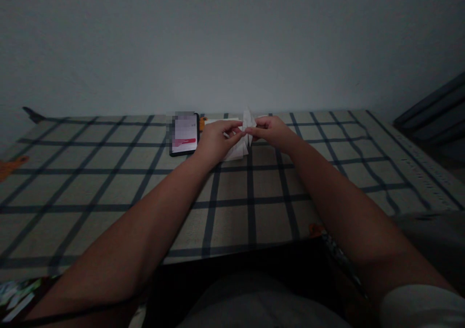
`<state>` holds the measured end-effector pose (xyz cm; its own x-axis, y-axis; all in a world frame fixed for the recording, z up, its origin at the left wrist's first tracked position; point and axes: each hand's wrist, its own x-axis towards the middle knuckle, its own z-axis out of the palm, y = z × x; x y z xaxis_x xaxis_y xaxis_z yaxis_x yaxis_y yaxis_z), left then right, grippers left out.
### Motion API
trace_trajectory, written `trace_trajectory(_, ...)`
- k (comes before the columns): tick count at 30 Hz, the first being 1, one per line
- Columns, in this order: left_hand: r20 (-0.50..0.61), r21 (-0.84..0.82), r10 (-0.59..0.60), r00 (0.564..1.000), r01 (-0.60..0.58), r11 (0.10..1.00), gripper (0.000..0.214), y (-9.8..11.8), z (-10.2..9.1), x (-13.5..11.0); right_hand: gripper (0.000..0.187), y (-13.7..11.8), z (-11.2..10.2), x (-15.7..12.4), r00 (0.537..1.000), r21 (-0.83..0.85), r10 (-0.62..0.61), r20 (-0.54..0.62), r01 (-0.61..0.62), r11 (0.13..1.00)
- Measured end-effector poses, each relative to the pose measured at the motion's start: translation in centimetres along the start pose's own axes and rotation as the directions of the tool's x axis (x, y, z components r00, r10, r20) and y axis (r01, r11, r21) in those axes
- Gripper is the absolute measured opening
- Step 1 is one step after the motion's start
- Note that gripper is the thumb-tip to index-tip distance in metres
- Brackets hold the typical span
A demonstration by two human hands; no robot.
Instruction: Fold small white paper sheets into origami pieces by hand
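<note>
A small folded piece of white paper (pixel 248 119) stands upright between my two hands, its pointed tip facing the wall. My left hand (pixel 218 136) pinches its left side with thumb and fingers. From the other side my right hand (pixel 272 130) grips it between thumb and curled index finger. Beneath and behind my left hand lie more white paper sheets (pixel 236 152), partly hidden by it. Just left of that hand rests a dark-framed phone or tablet (pixel 185 134) with a lit screen, partly pixelated.
A checked cloth (pixel 232 187) with dark blue lines covers the table, which meets a plain wall (pixel 232 47). An orange item (pixel 202 123) shows beside the device. Another orange shape (pixel 12 167) lies at the far left. Dark striped fabric (pixel 436 115) is at the right.
</note>
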<state>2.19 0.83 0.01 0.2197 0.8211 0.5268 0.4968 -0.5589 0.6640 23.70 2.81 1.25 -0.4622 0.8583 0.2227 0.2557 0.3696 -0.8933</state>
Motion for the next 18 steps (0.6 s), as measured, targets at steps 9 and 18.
trace_trajectory(9, 0.037, 0.138, 0.110, 0.993, -0.115, 0.984, 0.029, 0.08, -0.24, 0.08, 0.047, -0.21, 0.00, -0.03, 1.000, 0.058, 0.013, 0.010, -0.014, 0.998)
trace_trajectory(18, -0.006, 0.101, -0.008, 1.000, 0.009, 0.995, 0.028, 0.27, 0.05, -0.21, 0.041, 0.33, 0.44, 0.15, 0.999, 0.031, 0.031, -0.005, -0.031, 0.999)
